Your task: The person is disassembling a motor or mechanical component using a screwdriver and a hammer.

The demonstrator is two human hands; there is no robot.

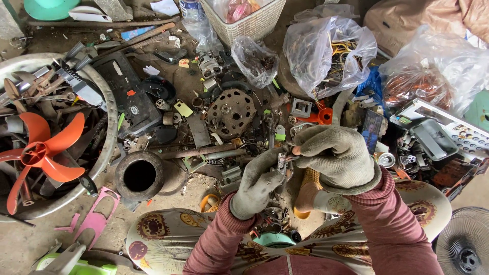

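Gloved, both hands meet above the lap: left hand [259,184] and right hand [333,154] pinch a small metal part [283,162] between fingertips — fingers pressed together. Beyond, clear bags [326,53] hold wire scrap; a white basket [249,23] holds pink bundles.

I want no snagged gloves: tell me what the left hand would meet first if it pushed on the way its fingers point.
Almost at once the small grey metal part pinched between both grips, then the gloved right hand right behind it; depth beyond is unclear.
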